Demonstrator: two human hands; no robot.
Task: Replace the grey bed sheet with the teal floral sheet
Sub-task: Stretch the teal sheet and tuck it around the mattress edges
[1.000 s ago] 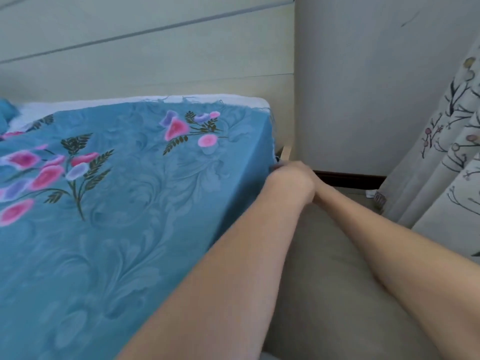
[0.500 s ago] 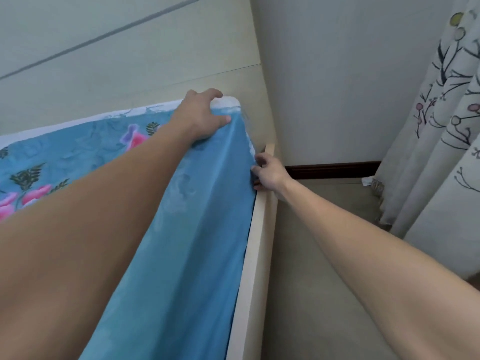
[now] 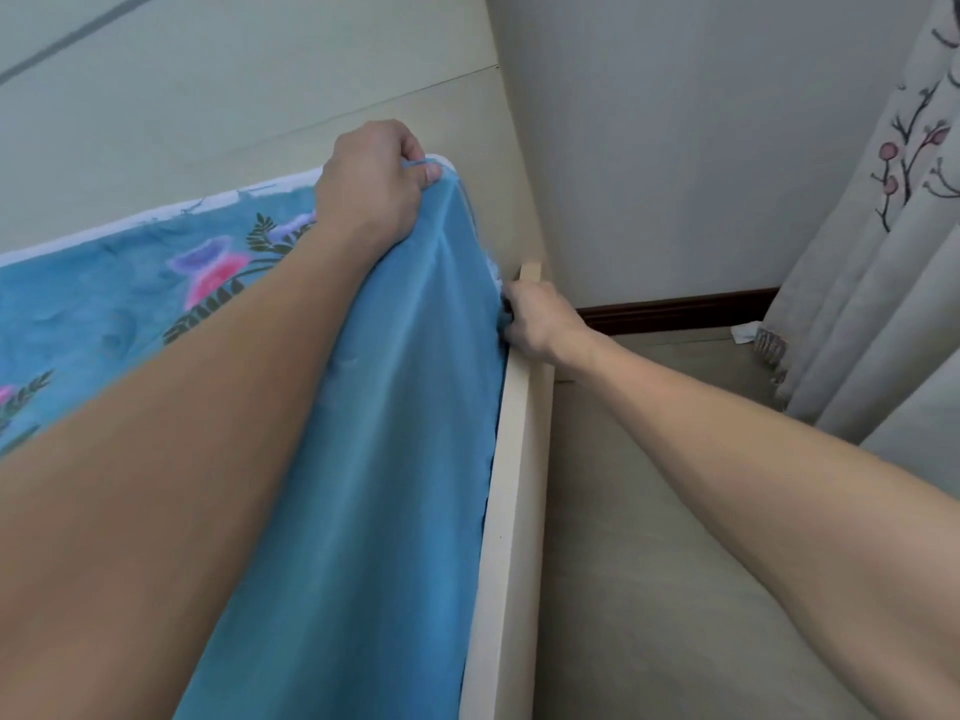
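The teal floral sheet point(image 3: 374, 459) covers the mattress top and hangs down its side. My left hand point(image 3: 371, 187) grips the sheet's corner at the top corner of the white mattress point(image 3: 156, 214), fingers curled into the fabric. My right hand point(image 3: 535, 324) pinches the sheet's lower edge where the mattress side meets the cream bed frame rail point(image 3: 511, 485); its fingertips are hidden in the fabric. No grey sheet is in view.
A cream headboard panel point(image 3: 208, 96) rises behind the mattress. The white wall point(image 3: 675, 148) with a dark skirting board point(image 3: 675, 313) closes the corner. A patterned curtain point(image 3: 883, 252) hangs at the right. Beige floor point(image 3: 675, 563) runs beside the bed.
My left hand left the sheet's side edge, reached up to the mattress's top corner and has now curled its fingers into the fabric there. My right hand stays at the lower edge.
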